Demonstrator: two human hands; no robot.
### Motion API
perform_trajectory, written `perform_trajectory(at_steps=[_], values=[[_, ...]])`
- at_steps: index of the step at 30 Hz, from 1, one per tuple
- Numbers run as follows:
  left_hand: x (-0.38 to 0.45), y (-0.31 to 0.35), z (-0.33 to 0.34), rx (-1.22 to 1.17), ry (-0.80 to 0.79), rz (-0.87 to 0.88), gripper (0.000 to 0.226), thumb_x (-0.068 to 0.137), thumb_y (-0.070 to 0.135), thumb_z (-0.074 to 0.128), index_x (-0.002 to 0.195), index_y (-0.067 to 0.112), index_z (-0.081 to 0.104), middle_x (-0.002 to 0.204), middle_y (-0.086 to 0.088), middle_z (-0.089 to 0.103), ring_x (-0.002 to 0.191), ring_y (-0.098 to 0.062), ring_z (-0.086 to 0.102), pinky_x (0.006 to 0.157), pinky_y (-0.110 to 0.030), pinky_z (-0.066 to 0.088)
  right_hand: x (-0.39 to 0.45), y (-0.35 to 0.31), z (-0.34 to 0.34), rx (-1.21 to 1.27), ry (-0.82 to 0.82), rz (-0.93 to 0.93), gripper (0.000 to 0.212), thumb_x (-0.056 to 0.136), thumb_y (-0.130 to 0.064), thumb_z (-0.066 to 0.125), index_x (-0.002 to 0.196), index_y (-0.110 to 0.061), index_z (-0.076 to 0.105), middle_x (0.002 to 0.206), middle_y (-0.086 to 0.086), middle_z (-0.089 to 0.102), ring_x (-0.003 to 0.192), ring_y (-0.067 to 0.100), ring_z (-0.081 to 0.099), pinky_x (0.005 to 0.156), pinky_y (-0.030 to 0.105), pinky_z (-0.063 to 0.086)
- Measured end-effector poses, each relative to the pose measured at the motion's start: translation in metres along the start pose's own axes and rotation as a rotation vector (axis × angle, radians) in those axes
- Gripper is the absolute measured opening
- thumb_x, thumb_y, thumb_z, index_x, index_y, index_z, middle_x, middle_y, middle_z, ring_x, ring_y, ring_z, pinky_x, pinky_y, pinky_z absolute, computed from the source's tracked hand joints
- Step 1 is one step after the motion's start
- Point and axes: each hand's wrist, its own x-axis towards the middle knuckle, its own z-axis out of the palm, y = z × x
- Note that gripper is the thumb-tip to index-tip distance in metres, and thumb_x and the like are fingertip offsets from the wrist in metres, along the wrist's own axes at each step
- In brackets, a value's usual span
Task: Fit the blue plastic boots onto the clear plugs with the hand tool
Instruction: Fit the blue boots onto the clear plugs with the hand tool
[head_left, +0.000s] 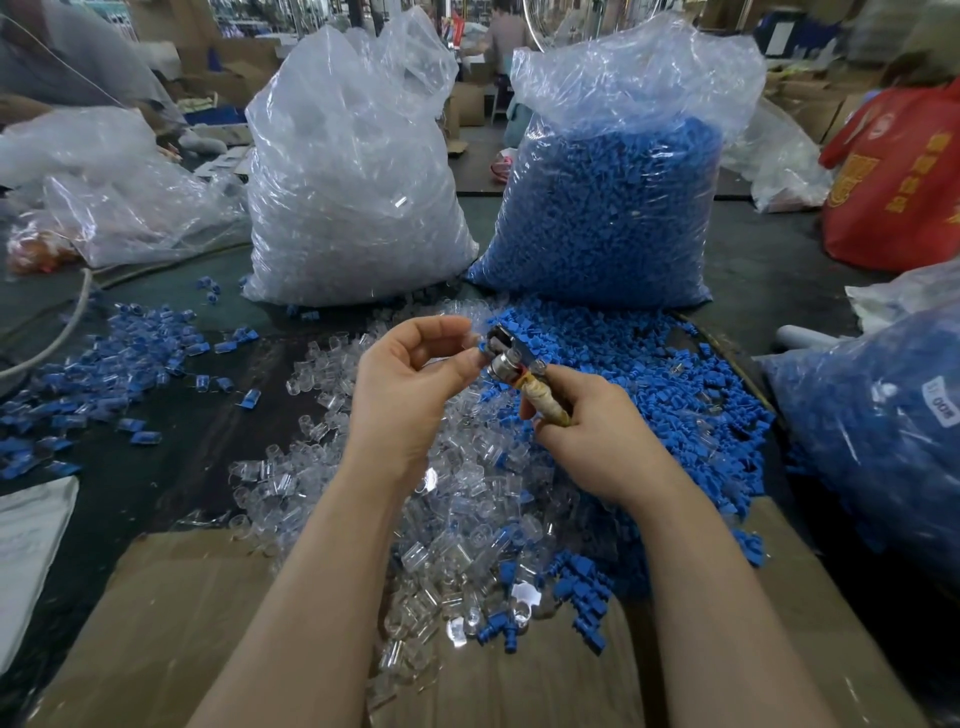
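Since it sits on the metal head of the hand tool (511, 358), the blue boot (484, 347) looks light and soft; best pinched at its sides. The left hand (410, 384) pinches there, contents unclear. The right hand (587, 426) grips the wrapped handle. Loose clear plugs (457, 519) lie below.
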Motion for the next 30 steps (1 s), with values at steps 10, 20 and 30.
perform_trajectory(at_steps=[10, 20, 30], values=[[0.001, -0.002, -0.004, 0.097, -0.005, 0.054, 0.029, 0.081, -0.010, 0.070, 0.100, 0.012, 0.067, 0.088, -0.001, 0.073, 0.079, -0.006, 0.069, 0.074, -0.018, 0.054, -0.001, -0.001, -0.002, -0.079, -0.049, 0.004, 0.024, 0.082, -0.015, 0.056, 0.086, -0.038, 0.050, 0.075, -0.002, 0.060, 0.063, 0.021, 0.054, 0.060, 0.042, 0.048], [0.004, -0.002, -0.008, 0.145, -0.030, 0.049, 0.028, 0.082, -0.005, 0.072, 0.098, 0.018, 0.068, 0.090, -0.001, 0.075, 0.083, -0.010, 0.071, 0.076, -0.020, 0.054, -0.001, -0.002, -0.001, -0.088, -0.041, 0.011, 0.027, 0.080, -0.010, 0.054, 0.077, -0.037, 0.050, 0.067, -0.004, 0.055, 0.055, 0.015, 0.047, 0.052, 0.031, 0.037], [0.004, 0.001, -0.010, 0.050, -0.078, 0.017, 0.028, 0.080, -0.001, 0.073, 0.103, 0.014, 0.066, 0.083, 0.004, 0.074, 0.080, -0.010, 0.070, 0.078, -0.023, 0.057, -0.001, 0.001, -0.001, -0.102, 0.011, 0.001, 0.021, 0.077, -0.014, 0.052, 0.083, -0.035, 0.052, 0.068, -0.003, 0.058, 0.060, 0.020, 0.051, 0.056, 0.041, 0.046]])
